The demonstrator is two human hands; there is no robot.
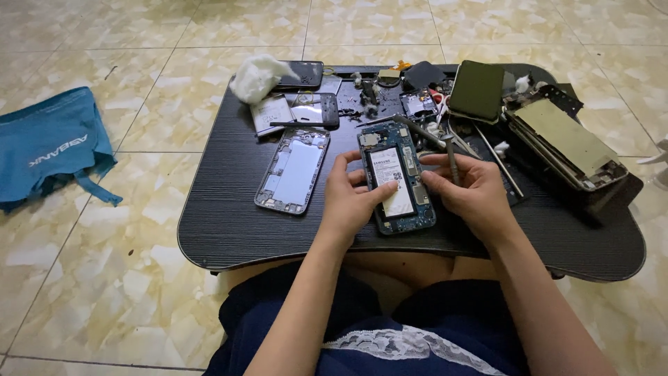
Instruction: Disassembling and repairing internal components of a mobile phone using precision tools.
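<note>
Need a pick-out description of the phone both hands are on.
On the black lap table, look at its front middle, between the left hand and right hand. It is the opened phone, back cover off, blue board showing around a white-labelled battery, unlike the silver frame lying beside it.

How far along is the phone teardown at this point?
Done: the opened phone has its back off, battery exposed; a separated frame lies beside it. In hand: the left hand steadies the phone, thumb on the battery, while the right hand holds a thin tool. Left: the battery remains seated.
</note>
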